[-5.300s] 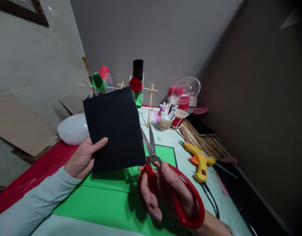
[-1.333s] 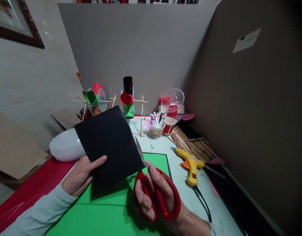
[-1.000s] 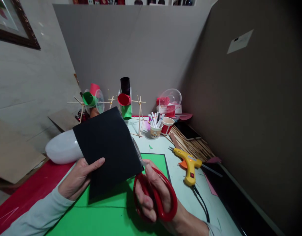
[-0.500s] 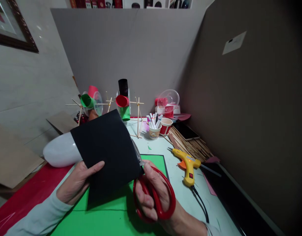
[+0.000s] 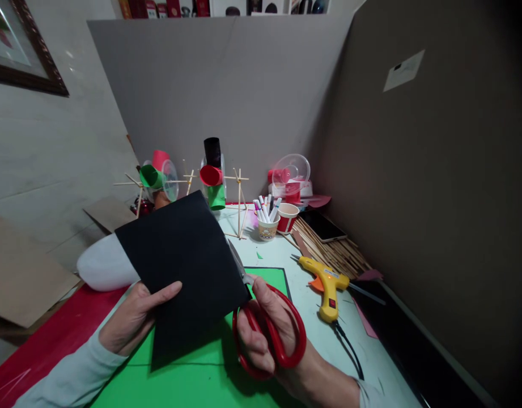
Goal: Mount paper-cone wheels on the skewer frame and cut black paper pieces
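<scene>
My left hand pinches a black sheet of paper at its left side, thumb on the front and the other fingers behind it. My right hand is wrapped round the red handles of a pair of scissors. The scissors' metal blades lie along the right edge of the black sheet, one blade showing in front; the other is mostly hidden. Below the raised sheet a green sheet lies on the table.
A yellow glue gun with a black cord lies at the right. Behind it are wooden sticks, a phone, a cup of markers and a red cup. Stick frames with coloured paper tubes stand behind; a white balloon is left.
The black sheet has tilted slightly, its left corner shifting a little left. My right hand and the scissors have moved slightly right. Both hands keep their hold.
</scene>
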`<state>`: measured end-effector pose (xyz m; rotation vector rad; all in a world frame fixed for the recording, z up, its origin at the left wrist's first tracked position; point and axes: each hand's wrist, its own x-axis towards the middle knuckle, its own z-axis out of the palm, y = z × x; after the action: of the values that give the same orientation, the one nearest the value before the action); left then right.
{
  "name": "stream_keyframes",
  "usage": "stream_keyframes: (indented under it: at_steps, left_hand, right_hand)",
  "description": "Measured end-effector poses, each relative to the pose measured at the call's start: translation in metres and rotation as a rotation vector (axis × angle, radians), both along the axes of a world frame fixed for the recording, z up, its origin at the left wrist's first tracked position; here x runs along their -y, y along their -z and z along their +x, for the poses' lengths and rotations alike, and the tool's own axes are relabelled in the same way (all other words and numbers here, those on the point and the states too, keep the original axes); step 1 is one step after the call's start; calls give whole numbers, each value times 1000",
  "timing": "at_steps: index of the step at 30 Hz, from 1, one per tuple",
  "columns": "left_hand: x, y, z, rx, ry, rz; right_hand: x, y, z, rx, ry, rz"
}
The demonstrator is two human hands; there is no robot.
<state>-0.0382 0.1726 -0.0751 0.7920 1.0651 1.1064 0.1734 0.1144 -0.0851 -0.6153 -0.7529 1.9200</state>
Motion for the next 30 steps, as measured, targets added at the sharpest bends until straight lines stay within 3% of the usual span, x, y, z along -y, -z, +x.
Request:
stream_keyframes:
  at_steps: [5, 18, 24, 30]
  left_hand:
    - [1, -2, 1, 8, -40, -11]
    - [7, -11, -5, 107, -8, -74]
    - [7, -10, -8, 82, -101, -19]
    - [11, -9, -14, 101, -108, 5]
  right_hand:
    - [2, -3, 0, 8, 56, 14]
    - [-2, 14, 7, -28, -152, 24]
    - [-1, 16, 4, -130, -188, 99]
    - [-5, 23, 5, -217, -265, 111]
